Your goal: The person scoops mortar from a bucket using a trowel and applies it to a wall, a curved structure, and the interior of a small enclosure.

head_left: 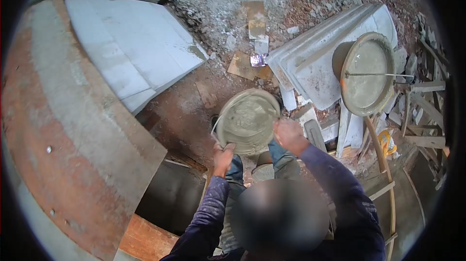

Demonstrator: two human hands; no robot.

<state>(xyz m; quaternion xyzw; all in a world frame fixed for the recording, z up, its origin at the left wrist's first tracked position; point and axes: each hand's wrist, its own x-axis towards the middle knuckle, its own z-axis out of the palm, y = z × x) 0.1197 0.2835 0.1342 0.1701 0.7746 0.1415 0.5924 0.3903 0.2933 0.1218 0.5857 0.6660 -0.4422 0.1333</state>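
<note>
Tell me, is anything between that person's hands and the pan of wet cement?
Nothing visible. The person below grips the pan directly by its rim: one hand at its near edge, the other hand opposite.

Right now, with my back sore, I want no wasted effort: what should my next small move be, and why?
Probably reach down and take the mortar pan by its free far rim. A person below holds it raised, one hand and the other hand on the near rim. It looks full of wet mix, so keep it level.
</note>
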